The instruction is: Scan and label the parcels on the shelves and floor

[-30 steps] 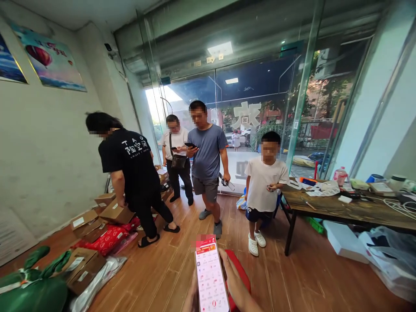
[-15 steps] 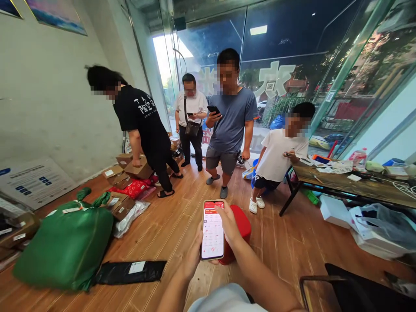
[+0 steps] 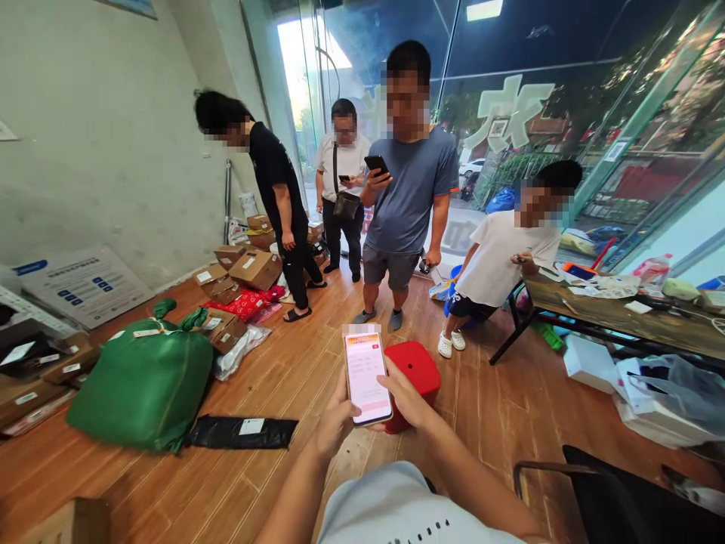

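Note:
A smartphone (image 3: 367,378) with a lit white and pink screen is held upright in front of me. My left hand (image 3: 335,414) wraps its left side, the thumb lying over the lower left corner of the screen. Along the right edge, my right hand (image 3: 406,397) grips the phone with its thumb over the screen's side. The fingers behind the phone are hidden. Just beyond my right hand stands a red stool (image 3: 416,364) on the wooden floor.
A green sack (image 3: 141,381), a black parcel (image 3: 243,432) and several cardboard boxes (image 3: 254,268) lie to the left. Several people stand ahead, one in a blue shirt (image 3: 411,193) with a phone. At right are a cluttered table (image 3: 600,306) and a black chair (image 3: 617,491).
The phone screen shows a different page. My left thumb has come onto the screen, and my right thumb has moved lower. The person in black has let go of a box and straightened somewhat.

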Motion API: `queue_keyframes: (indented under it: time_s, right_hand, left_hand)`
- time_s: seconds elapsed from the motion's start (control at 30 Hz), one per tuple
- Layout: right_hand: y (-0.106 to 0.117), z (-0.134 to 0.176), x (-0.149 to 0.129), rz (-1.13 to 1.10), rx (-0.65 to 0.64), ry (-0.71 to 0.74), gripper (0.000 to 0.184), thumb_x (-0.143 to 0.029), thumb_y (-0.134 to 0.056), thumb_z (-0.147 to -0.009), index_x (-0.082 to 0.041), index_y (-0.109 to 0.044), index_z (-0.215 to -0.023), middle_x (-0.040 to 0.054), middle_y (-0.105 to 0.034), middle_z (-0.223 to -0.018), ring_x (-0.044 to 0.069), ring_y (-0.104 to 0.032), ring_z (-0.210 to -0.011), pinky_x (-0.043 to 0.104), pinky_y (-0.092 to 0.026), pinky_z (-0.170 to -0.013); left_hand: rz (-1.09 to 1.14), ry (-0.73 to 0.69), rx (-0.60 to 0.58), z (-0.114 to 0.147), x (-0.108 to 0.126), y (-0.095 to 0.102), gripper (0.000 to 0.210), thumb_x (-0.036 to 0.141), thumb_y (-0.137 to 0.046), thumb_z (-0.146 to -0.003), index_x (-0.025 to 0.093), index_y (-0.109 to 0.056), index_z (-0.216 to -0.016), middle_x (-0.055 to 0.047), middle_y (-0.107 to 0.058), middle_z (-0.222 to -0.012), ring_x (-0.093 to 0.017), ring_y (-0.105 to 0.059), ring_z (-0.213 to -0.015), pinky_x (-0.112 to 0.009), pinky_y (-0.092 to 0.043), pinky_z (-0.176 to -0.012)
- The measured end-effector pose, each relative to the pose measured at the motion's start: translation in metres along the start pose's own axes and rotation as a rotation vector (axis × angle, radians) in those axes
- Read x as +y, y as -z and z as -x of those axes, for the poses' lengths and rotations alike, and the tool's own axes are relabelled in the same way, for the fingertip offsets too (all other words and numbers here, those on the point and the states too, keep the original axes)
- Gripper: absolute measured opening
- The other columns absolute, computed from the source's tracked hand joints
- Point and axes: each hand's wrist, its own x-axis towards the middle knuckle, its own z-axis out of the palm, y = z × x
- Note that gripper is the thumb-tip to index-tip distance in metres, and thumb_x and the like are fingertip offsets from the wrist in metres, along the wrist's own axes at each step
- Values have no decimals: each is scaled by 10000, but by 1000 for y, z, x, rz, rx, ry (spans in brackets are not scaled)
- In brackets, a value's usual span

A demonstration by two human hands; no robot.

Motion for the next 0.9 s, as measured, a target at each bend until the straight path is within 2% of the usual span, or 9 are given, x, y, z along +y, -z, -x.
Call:
queue_keyframes:
  time_s: [0.2, 0.3, 0.47, 0.63, 0.77, 0.9]
  right_hand:
    - [2, 4, 4, -32, -19, -5, 504, -194, -574, -767, -232, -514, -1266, 24, -666, -1135, 200, -609, -957, 307, -481, -809]
    - [1, 4, 4, 15, -20, -1, 554, -168, -589, -758, -236, -473, -1296, 24, -655, -1139, 189, -605, -936, 292, -478, -787]
    - [3, 6, 9, 112, -10, 31, 603, -201, -651, -781, -249, -408, -1331, 41, -627, -1162, 179, -593, -929, 289, -473, -780]
    - [3, 6, 10, 91, -18, 41, 573, -213, -635, -793, -256, -406, -1317, 37, -620, -1154, 174, -582, -927, 291, -467, -792]
    - [-1, 6, 8, 63, -20, 32, 553, -215, -622, -789, -257, -420, -1302, 27, -626, -1141, 183, -585, -965, 294, -466, -814]
    - [-7, 3, 14, 21, -15, 16, 444, -232, -619, -800, -248, -477, -1221, 22, -651, -1105, 174, -614, -893, 282, -483, -757]
  left_hand:
    - [-77, 6, 9, -3, 4, -4, 1067, 51, -589, -537, 326, -233, -1505, -27, -493, -1437, -376, -447, -1276, -481, -466, -979]
    - [-48, 3, -14, -5, 3, -3, 1008, 90, -562, -556, 315, -265, -1493, -19, -503, -1425, -358, -469, -1257, -473, -458, -987]
    - [-17, -23, -48, -9, -2, 0, 988, 149, -559, -594, 289, -204, -1506, -38, -477, -1445, -327, -511, -1211, -436, -475, -971]
    - [-52, -12, -54, -9, -3, 1, 997, 155, -566, -611, 293, -158, -1510, -61, -479, -1431, -300, -552, -1135, -386, -540, -853]
    - [-153, 24, -34, -4, 0, 1, 1097, 88, -584, -579, 357, -77, -1514, -67, -471, -1431, -284, -576, -1070, -345, -569, -731]
    - [-143, 40, -43, 1, 4, 9, 1102, 92, -580, -573, 372, -77, -1512, -67, -463, -1430, -272, -574, -1057, -326, -566, -715]
